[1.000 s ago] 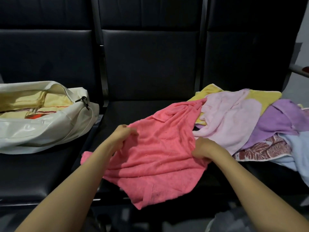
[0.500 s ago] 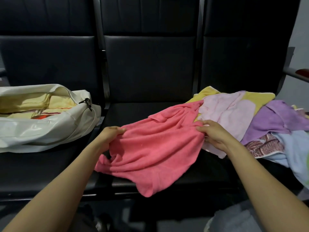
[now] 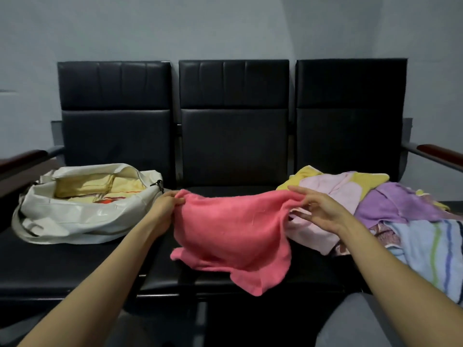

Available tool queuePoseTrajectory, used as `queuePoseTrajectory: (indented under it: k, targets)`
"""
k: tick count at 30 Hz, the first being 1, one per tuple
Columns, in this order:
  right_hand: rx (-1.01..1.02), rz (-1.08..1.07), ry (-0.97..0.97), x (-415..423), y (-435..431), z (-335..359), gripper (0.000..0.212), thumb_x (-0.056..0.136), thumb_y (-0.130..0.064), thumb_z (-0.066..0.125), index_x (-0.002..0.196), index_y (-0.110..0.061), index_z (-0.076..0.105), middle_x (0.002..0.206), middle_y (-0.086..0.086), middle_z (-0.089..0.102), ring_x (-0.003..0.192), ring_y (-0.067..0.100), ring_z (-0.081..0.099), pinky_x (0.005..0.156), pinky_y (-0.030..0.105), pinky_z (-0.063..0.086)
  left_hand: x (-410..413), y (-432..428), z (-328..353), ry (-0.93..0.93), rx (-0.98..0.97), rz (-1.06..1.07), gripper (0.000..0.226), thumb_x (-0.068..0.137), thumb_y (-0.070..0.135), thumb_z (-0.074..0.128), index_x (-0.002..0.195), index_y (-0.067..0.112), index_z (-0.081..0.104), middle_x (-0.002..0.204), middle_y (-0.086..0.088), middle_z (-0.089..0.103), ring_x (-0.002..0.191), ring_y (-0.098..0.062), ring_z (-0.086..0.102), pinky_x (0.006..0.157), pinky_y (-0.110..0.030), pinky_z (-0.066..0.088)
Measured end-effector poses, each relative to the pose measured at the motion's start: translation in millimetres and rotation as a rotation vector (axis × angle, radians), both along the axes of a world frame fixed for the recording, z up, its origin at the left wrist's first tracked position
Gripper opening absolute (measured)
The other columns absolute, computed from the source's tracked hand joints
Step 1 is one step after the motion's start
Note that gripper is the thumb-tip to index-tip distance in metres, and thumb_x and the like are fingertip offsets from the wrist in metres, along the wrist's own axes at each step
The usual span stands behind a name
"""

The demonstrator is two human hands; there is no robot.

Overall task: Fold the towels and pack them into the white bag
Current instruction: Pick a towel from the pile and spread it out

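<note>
While both forearms reach forward over the middle seat, the coral towel hangs spread between the two hands, its top edge held roughly level and sagging slightly at the centre. Left hand: fingers curled round the towel's upper left corner, gripping it. Right hand: the upper right corner is pinched between thumb and forefinger, the remaining fingers fanned out and fairly straight. The towel's lower part drapes down in loose folds toward the front edge of the black bench — whether it touches the seat cannot be determined.

White bag: lying on the left-hand seat, mouth unzipped and gaping upward, just beside the left hand. Folded yellow towels lie flat inside it, with a patch of orange-red fabric showing among them.

Right-hand seat: an unfolded heap of towels. Noted in it — a pale pink towel directly behind and under the right hand, a yellow towel at the back, a purple towel further right, a light blue striped towel nearest the camera, and a red-patterned towel partly buried between them.

Surroundings: three-seat bench with dark wooden armrests at each end, set against a plain grey wall.
</note>
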State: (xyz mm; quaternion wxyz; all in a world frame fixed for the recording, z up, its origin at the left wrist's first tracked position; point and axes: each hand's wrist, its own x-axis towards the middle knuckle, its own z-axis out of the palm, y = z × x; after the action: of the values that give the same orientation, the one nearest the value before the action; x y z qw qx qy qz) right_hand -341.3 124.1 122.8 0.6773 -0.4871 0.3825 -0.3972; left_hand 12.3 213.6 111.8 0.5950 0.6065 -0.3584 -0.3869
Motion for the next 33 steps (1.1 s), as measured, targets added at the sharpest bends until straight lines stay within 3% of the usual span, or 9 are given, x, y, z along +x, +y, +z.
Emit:
queuePoseTrajectory:
  k: [4,7,9,11,14,17,20,26,33]
  targets:
    - [0.134,-0.104,0.071,0.6,4.3,-19.6,0.033,0.089,-0.014,0.064,0.121,-0.006,0.062,0.109,0.008,0.065,0.093,0.018,0.06,0.071,0.029,0.05,1.8,12.3,-19.4,0.12,0.266,-0.085,0.027,0.085,-0.004,0.037,0.083,0.002,0.064,0.065,-0.01,0.057,0.061,-0.021,0.048,0.053,-0.027,0.034]
    - [0.187,-0.025,0.2,-0.9,4.6,-46.3,0.029,0.091,-0.002,0.057,0.119,-0.005,0.064,0.116,0.012,0.066,0.092,0.019,0.061,0.072,0.027,0.051,0.3,15.2,-40.7,0.199,0.404,-0.13,0.022,0.085,0.004,0.04,0.066,0.007,0.049,0.055,-0.004,0.037,0.047,-0.017,0.037,0.047,-0.024,0.031]
    - [0.224,0.017,0.206,-0.9,6.1,-53.7,0.032,0.092,0.007,0.045,0.113,-0.007,0.065,0.112,0.013,0.064,0.088,0.02,0.059,0.075,0.027,0.05,-0.4,14.0,-50.7,0.176,0.457,-0.139,0.016,0.088,0.009,0.049,0.073,0.007,0.052,0.064,-0.007,0.045,0.054,-0.018,0.044,0.053,-0.025,0.036]
    - [0.223,0.024,0.222,0.8,6.3,-54.2,0.042,0.09,0.012,0.036,0.11,-0.011,0.065,0.108,0.011,0.063,0.083,0.019,0.057,0.07,0.024,0.05,1.7,7.6,-59.1,0.121,0.392,-0.06,0.006,0.091,0.003,0.055,0.087,0.006,0.057,0.078,-0.01,0.054,0.064,-0.019,0.049,0.058,-0.027,0.039]
    - [0.173,0.013,0.257,3.8,8.3,-47.6,0.05,0.086,0.013,0.032,0.111,-0.013,0.067,0.113,0.005,0.062,0.087,0.018,0.056,0.065,0.021,0.051,0.4,5.3,-56.4,-0.01,0.221,-0.041,0.026,0.092,-0.006,0.053,0.108,0.014,0.059,0.098,-0.007,0.057,0.078,-0.018,0.052,0.064,-0.028,0.043]
    - [0.093,-0.072,0.184,4.2,8.1,-37.3,0.035,0.09,0.005,0.047,0.114,-0.01,0.068,0.121,-0.002,0.057,0.109,0.02,0.05,0.083,0.028,0.044,1.1,7.4,-47.5,-0.042,0.195,-0.152,0.036,0.092,-0.012,0.042,0.102,0.011,0.068,0.102,-0.003,0.064,0.088,-0.016,0.057,0.075,-0.023,0.046]
    - [0.092,-0.111,0.063,3.9,10.3,-27.8,0.021,0.092,-0.006,0.057,0.11,-0.004,0.067,0.115,0.006,0.061,0.102,0.017,0.054,0.076,0.026,0.044,1.5,6.0,-41.6,0.029,0.201,-0.18,0.04,0.089,-0.011,0.037,0.097,0.008,0.072,0.097,-0.009,0.069,0.084,-0.018,0.059,0.071,-0.024,0.046]
    - [-0.125,-0.093,0.227,-1.9,4.8,3.5,0.033,0.084,0.01,0.062,0.104,-0.015,0.069,0.109,0.011,0.065,0.094,0.017,0.06,0.077,0.022,0.049,-7.5,14.7,1.3,0.005,-0.012,-0.081,0.029,0.087,-0.006,0.058,0.113,0.005,0.066,0.086,-0.004,0.069,0.066,-0.006,0.061,0.051,-0.012,0.047]
    - [-0.662,-0.303,0.493,-14.9,6.2,108.5,0.033,0.075,0.009,0.07,0.088,-0.022,0.071,0.091,0.003,0.065,0.08,0.011,0.057,0.066,0.017,0.05,2.6,19.5,113.0,-0.016,-0.346,0.025,0.024,0.088,-0.002,0.061,0.103,0.015,0.069,0.093,0.001,0.066,0.078,-0.009,0.06,0.066,-0.017,0.054]
